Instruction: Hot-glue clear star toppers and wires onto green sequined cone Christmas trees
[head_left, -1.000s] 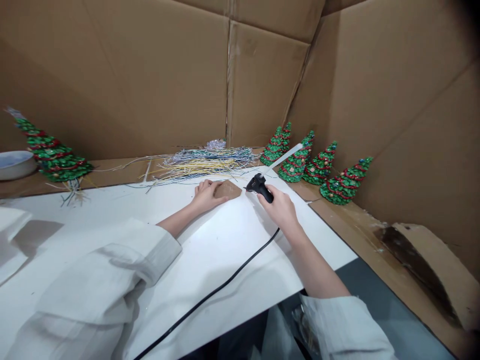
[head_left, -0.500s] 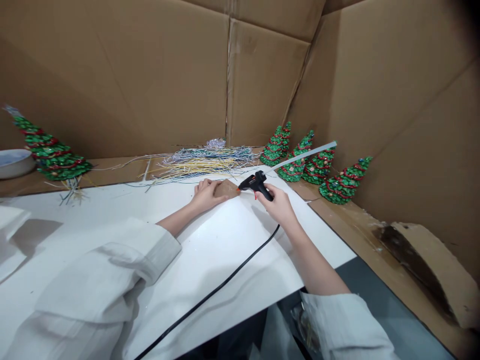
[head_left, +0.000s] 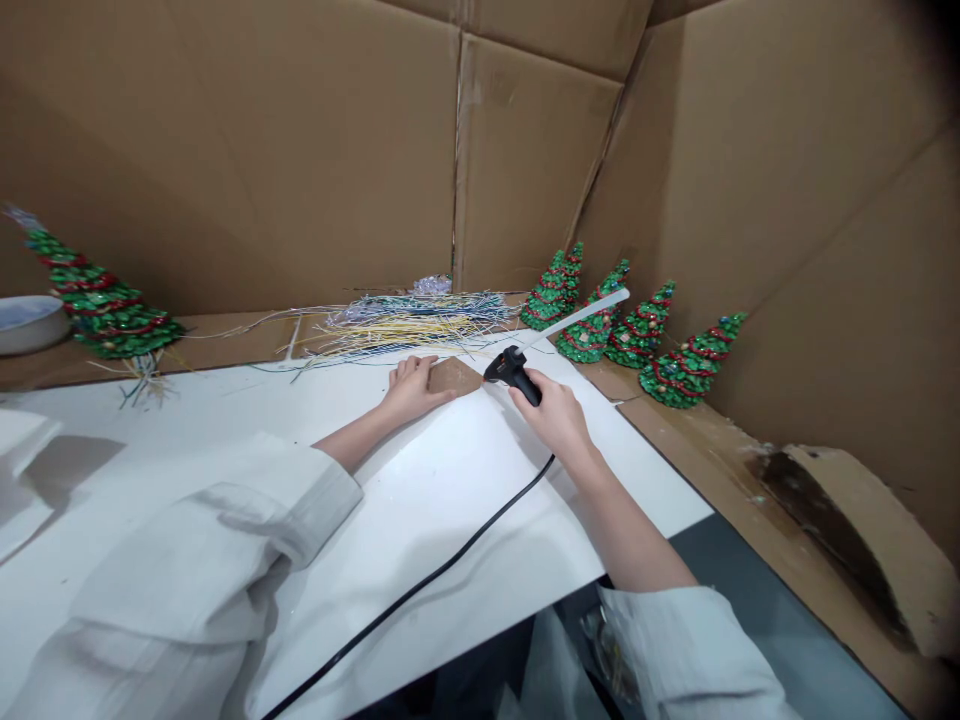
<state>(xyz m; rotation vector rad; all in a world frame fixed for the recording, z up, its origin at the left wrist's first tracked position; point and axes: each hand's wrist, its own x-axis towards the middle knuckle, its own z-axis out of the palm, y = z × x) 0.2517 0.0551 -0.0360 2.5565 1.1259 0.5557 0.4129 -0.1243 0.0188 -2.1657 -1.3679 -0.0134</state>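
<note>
Tabletop [head_left: 420, 490] | brown piece [head_left: 460, 377]: against left fingers [head_left: 409, 369] | glue gun [head_left: 511, 368]: within right fingers [head_left: 541, 380]

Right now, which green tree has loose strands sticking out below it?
The tree at far left, beside the white bowl: strands splay out under its base. The other trees, grouped at right beyond the glue gun, show none.

This looks like a small craft workshop: a white worktable [head_left: 397, 510] boxed in by cardboard walls [head_left: 300, 150], with a glue gun [head_left: 516, 370], piled thin strands [head_left: 412, 328] and several similar decorated Christmas trees [head_left: 686, 368].
</note>
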